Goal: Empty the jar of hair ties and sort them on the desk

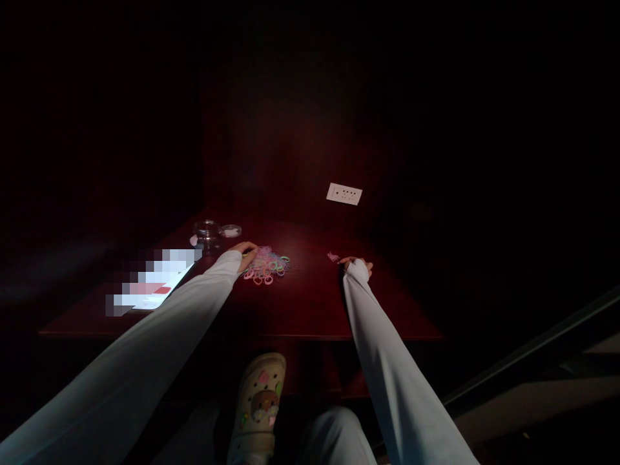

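A loose pile of small elastic hair ties (265,266), in pink, purple, blue and green, lies on the dark red table. My left hand (246,254) rests at the pile's left edge, its fingers stretched over the nearest ties; the sleeve and the back of the hand partly hide them. Farther right, a small cluster of pink-purple hair ties (332,257) sits apart from the pile. Beside that cluster is my right hand (359,265), low over the table with its fingers apart and one finger pointing toward the cluster. Nothing shows in its grasp.
Behind my left hand stands a clear jar (207,234), with a round clear lid (231,230) beside it. A lit tablet or phone screen (165,284) lies at the left. A white wall socket (344,194) is above the table (300,316). Below its front edge is a clog (259,407).
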Demonstrator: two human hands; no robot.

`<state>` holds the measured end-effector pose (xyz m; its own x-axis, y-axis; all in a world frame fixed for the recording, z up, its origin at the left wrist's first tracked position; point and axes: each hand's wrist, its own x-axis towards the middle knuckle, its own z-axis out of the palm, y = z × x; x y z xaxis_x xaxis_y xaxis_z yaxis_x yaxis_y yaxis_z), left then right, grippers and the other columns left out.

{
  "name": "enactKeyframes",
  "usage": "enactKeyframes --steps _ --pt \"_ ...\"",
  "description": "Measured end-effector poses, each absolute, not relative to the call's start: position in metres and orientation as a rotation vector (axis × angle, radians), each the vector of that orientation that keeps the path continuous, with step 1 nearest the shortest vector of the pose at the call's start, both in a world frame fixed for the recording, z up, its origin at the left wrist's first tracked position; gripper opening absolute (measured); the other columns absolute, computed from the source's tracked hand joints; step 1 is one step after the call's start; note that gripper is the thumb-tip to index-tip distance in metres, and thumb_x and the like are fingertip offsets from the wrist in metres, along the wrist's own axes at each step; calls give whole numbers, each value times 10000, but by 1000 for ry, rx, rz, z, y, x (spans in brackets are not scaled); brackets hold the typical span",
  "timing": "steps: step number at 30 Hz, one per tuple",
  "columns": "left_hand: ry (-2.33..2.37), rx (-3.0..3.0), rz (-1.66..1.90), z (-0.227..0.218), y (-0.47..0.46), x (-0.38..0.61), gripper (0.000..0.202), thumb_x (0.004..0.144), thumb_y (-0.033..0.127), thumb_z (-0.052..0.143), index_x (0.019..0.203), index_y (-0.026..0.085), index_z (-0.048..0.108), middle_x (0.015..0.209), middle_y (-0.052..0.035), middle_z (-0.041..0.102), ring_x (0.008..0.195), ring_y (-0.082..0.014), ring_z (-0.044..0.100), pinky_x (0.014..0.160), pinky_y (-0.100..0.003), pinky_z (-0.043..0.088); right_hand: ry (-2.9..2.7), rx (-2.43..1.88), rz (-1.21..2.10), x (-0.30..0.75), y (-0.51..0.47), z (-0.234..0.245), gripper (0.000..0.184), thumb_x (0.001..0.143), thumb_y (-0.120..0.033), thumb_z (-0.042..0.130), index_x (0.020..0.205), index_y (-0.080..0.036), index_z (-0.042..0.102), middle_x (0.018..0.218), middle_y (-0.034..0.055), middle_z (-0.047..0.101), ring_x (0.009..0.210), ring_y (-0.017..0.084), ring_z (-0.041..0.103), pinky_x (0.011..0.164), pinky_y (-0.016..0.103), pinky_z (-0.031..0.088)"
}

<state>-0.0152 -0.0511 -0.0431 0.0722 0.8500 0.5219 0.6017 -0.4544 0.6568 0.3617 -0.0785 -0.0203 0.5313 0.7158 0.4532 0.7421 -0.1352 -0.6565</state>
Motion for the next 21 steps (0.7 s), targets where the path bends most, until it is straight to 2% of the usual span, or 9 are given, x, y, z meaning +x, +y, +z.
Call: enactKeyframes --steps 5,8,11,14,18,21 --pt "1523 2091 1288 -47 -42 -17 249 877 358 524 925 227 730 1011 -80 772 1013 -276 702 956 -374 539 -1217 -1833 86 352 -94 -8 375 767 -200 494 891 -251 844 1070 76 710 1170 294 502 1030 425 359" --pt "1524 2136 1303 -48 -42 -18 264 886 356 513 948 225 733 1053 -86 769 1078 -290 684 1024 -405 516 -1108 -1913 88 351 -94 -4 369 784 -200 482 886 -232 835 1069 93 709 1145 309 504 1012 458 358" --pt "1540 2143 1335 -49 -43 -16 253 889 342 499 943 224 716 1179 -93 753 1174 -294 657 1103 -434 472 -1044 -1972 68 349 -91 -5 350 785 -195 509 929 -209 828 1128 127 704 1148 333 500 987 481 364" --pt "1661 2096 1295 -47 -43 -15 242 874 338 506 963 227 701 1283 -90 719 1252 -282 625 1142 -412 444 -1114 -2012 47 347 -88 -8 358 808 -198 516 996 -207 820 1200 128 693 1175 332 487 996 470 357" --pt "1636 2102 1021 -45 -44 -16 343 872 433 528 1095 225 684 1200 -74 742 1165 -267 667 1056 -360 502 -1254 -1994 49 347 -87 -10 376 850 -202 502 1063 -224 812 1230 98 693 1192 315 469 1014 444 338" --pt "1563 2080 1009 -44 -50 -16 405 912 477 481 1179 233 662 1165 -51 759 1070 -248 700 972 -337 534 -1309 -1938 47 349 -86 -10 391 868 -221 491 1105 -249 801 1214 81 693 1186 305 460 1009 430 342"
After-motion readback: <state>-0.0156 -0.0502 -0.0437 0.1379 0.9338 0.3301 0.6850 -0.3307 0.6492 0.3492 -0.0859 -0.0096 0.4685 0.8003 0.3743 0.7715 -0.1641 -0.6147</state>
